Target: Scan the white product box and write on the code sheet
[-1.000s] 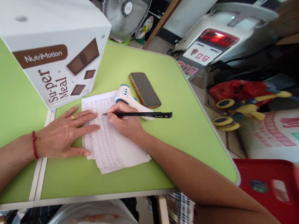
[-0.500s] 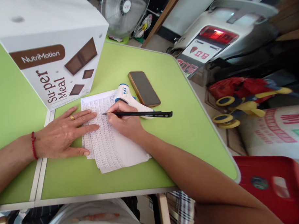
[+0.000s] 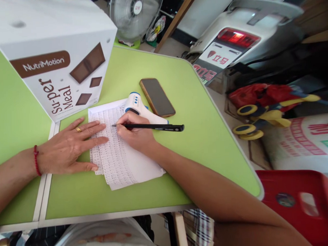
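Note:
Handwriting in dense rows covers much of the paper sheets (image 3: pixel 119 164), which lie slightly fanned on the green table. My left hand (image 3: pixel 69 146) lies flat with fingers spread, its fingertips on the left edge of the sheets. A black pen (image 3: pixel 156 127) is pinched in my right hand (image 3: pixel 136 133), its tip at the writing on the upper part of the paper. Just beyond that hand is a white and blue infrared thermometer (image 3: pixel 135 100), its handle partly hidden by the hand and pen. A phone (image 3: pixel 157 97) in a brown case lies beside it, screen dark.
A large white NutriMotion box (image 3: pixel 57 76) stands at the back left of the green table (image 3: pixel 202 146). Beyond the edge are a fan (image 3: pixel 135 9), a white scooter (image 3: pixel 231 41) and a yellow-wheeled toy (image 3: pixel 258 121). A red stool (image 3: pixel 295 190) is at the lower right.
The outer end of the pen has swung slightly left and down, so the pen's tilt differs a little. My left hand stays on the sheets.

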`<state>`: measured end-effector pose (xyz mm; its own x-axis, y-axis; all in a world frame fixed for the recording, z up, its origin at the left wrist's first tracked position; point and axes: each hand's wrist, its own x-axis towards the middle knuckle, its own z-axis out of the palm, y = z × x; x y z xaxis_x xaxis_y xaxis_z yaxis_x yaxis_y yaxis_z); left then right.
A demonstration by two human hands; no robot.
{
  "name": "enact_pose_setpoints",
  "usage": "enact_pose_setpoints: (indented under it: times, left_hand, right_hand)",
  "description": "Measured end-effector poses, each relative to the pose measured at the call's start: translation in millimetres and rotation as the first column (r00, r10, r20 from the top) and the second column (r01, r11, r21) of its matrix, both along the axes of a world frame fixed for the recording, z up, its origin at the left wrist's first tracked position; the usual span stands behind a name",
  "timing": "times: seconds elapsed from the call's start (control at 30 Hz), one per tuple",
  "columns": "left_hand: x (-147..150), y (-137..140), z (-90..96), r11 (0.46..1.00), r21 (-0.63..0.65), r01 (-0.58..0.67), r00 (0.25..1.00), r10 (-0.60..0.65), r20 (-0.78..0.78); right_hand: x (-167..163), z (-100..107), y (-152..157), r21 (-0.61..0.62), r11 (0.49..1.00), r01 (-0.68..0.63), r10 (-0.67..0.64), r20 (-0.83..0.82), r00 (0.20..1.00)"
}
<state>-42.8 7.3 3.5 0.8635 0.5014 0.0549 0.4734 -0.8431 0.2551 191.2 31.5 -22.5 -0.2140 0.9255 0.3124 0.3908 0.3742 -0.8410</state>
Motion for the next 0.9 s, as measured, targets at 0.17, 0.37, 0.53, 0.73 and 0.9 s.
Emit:
enact_pose_setpoints:
  times: [0.17,0.37,0.53,0.73,0.9]
  left_hand:
    - [0.0,0.3,0.9,1.000,-0.008,0.002,1.000,-0.002,0.011]
    - [-0.2,0.1,0.6,1.000,-0.012,-0.005,1.000,0.005,0.002]
    - [-0.1,0.1,1.1,1.000,-0.009,0.001,1.000,-0.001,0.005]
    - [0.0,0.4,1.1,1.000,0.010,0.007,1.000,-0.007,0.003]
    - [-0.2,0.7,1.3,1.000,0.007,0.007,1.000,-0.007,-0.007]
  right_hand:
    - [0.7,2.0,-0.4,0.019,1.000,-0.005,0.005,0.009,1.000]
    - [1.1,4.1,-0.1,0.015,1.000,-0.016,0.016,-0.007,1.000]
    - [0.4,3.3,-0.8,-0.005,0.999,-0.041,0.041,-0.003,0.999]
    - [-0.2,4.4,-3.2,-0.004,0.999,-0.041,0.041,0.026,0.999]
    - [0.5,3.0,-1.6,0.014,0.998,-0.064,0.064,0.003,0.998]
